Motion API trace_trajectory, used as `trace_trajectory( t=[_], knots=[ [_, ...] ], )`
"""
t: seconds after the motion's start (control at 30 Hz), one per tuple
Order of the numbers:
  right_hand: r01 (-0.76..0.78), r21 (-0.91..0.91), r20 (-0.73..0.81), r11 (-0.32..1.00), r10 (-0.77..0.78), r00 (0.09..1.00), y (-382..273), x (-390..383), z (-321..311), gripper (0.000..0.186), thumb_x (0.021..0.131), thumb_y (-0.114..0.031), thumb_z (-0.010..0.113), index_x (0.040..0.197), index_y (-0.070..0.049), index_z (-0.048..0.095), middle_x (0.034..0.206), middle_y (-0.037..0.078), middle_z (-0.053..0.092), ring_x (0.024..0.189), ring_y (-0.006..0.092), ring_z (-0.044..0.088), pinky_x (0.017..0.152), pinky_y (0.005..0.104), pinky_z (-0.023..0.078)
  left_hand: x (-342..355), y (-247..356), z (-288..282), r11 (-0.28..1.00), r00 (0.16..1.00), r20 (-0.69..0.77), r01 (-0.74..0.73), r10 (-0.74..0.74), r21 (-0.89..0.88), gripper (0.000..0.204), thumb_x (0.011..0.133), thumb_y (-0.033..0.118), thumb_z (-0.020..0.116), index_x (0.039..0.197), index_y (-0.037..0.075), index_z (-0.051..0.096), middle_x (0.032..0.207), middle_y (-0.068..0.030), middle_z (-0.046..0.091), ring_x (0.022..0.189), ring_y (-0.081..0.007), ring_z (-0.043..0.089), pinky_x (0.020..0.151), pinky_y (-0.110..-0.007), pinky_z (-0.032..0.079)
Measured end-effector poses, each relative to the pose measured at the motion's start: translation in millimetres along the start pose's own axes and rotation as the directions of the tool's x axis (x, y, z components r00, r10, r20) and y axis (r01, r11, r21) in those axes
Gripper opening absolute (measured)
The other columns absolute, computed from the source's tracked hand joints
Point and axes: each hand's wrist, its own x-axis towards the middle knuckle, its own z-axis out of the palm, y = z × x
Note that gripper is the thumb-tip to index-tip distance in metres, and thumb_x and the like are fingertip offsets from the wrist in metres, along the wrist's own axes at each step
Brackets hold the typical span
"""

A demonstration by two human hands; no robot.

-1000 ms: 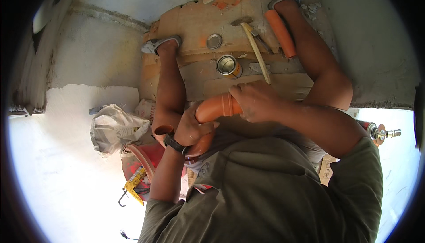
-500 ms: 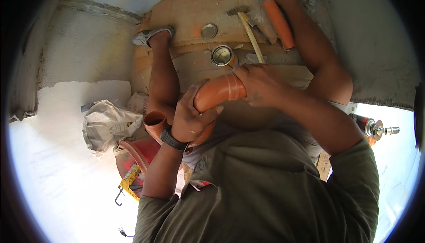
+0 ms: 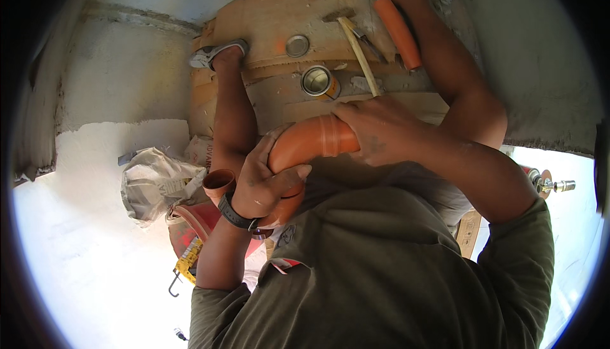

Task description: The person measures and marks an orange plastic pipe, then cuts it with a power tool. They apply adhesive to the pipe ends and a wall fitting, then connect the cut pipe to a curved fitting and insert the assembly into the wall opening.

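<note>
An orange-brown plastic pipe elbow arches across my lap between both hands. My left hand wraps round its left side, thumb toward me. My right hand grips the right end, covering that mouth. Below my left hand, more of the orange pipework curves down. An open orange pipe socket shows beyond my left wrist; the wrist hides how it joins. Ahead on the cardboard stand an open metal can and its round lid.
A hammer and a thin dark-bladed tool lie ahead. A straight orange pipe rests along my right leg. To the left are a crumpled white bag, a red bucket and a yellow caulking gun; a metal-nozzled torch is at right.
My left hand has shifted left and slightly toward me with the pipework. My right hand has moved slightly toward me. More of the elbow shows between the hands.
</note>
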Motion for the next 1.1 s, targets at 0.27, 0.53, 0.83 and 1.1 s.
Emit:
trace_trajectory(
  t=[0.27, 0.53, 0.83, 1.1],
  knots=[
    [0.002, 0.009, -0.054, 1.000, -0.001, 0.999, -1, 0, 9, 0.061, 0.071, -0.015, 0.083, 0.124, 0.000, 0.055, 0.102, 0.018, 0.071, 0.098, 0.0390, 0.071, 0.085, 0.0481, 0.056, 2, 9, -4, 0.993, 1.000, -0.001, 0.009, -0.009, 0.115, 0.063, 0.086, 0.012, 0.079, 0.140, -0.005, 0.052, 0.118, -0.0096, 0.066, 0.108, -0.0155, 0.062, 0.097, -0.031, 0.049],
    [-0.012, -0.025, -0.078, 1.000, 0.010, 0.997, 4, 2, 4, 0.062, 0.073, -0.019, 0.083, 0.125, -0.002, 0.056, 0.102, 0.019, 0.070, 0.095, 0.0400, 0.069, 0.084, 0.0482, 0.055, 13, 15, -11, 0.993, 1.000, -0.029, 0.001, 0.002, 0.121, 0.054, 0.088, 0.011, 0.077, 0.135, -0.004, 0.055, 0.112, -0.0081, 0.068, 0.094, -0.0141, 0.066, 0.084, -0.028, 0.054],
    [-0.245, 0.463, -0.324, 0.852, 0.420, 0.848, 63, 6, -1, 0.060, 0.080, -0.033, 0.083, 0.126, -0.003, 0.059, 0.099, 0.012, 0.069, 0.094, 0.0307, 0.070, 0.085, 0.0411, 0.054, 71, -3, -77, 0.951, 0.884, -0.462, -0.085, -0.066, -0.297, 0.045, 0.099, 0.028, 0.063, 0.135, 0.001, 0.060, 0.107, -0.0156, 0.070, 0.090, -0.0280, 0.071, 0.080, -0.040, 0.061],
    [-0.315, 0.479, -0.235, 0.820, 0.465, 0.854, 75, 6, 26, 0.071, 0.084, -0.046, 0.080, 0.132, 0.000, 0.055, 0.110, 0.019, 0.070, 0.101, 0.0315, 0.070, 0.090, 0.0417, 0.053, 217, -126, -104, 0.988, 0.619, -0.775, 0.013, -0.127, -0.152, 0.064, 0.088, 0.026, 0.079, 0.136, -0.008, 0.054, 0.117, -0.0167, 0.067, 0.097, -0.0235, 0.069, 0.076, -0.036, 0.058]
  ],
)
